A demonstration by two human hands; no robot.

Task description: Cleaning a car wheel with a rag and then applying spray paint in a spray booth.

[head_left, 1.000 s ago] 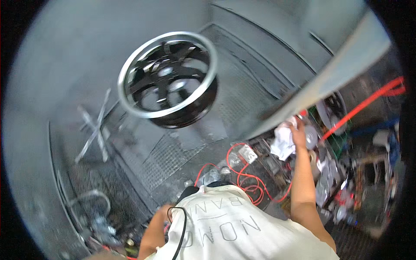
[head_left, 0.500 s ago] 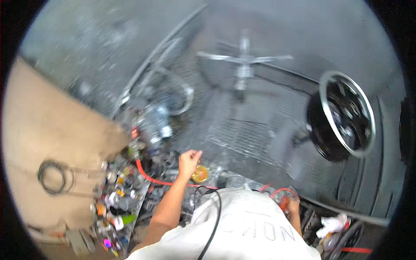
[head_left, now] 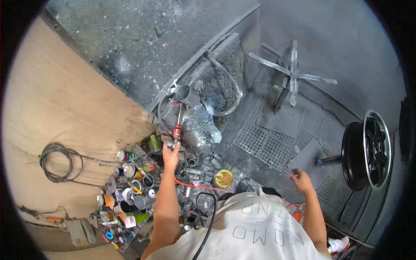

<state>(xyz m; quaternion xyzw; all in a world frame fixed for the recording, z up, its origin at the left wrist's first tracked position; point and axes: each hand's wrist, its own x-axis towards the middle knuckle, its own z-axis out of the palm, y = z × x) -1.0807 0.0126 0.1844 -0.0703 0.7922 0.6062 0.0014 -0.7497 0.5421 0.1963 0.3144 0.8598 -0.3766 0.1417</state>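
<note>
My left hand [head_left: 170, 157] is closed round the valve end of a gas torch, which has a red handle [head_left: 177, 131], a thin metal tube and a wide grey bell nozzle [head_left: 187, 95]. The nozzle points away from me, over the left side of the bench clutter. A red hose [head_left: 197, 186] leads from near my left wrist toward my body. My right hand [head_left: 302, 180] hangs in the air at the right, its fingers curled and pinched together; whatever is in them, if anything, is too small to make out. Beside the hose lies a round gold tin [head_left: 224, 178].
A black wheel rim with a silver lip [head_left: 376, 149] is mounted on a stand at the right. Behind it stands a grey cross-shaped stand [head_left: 293, 74]. Paint cans and bottles [head_left: 132, 171] crowd the left. A coiled cable [head_left: 56, 162] hangs on the tan wall.
My left hand has moved forward and left from beside the gold tin and taken hold of the torch. My right hand has come up and forward from beside the red object near my waist.
</note>
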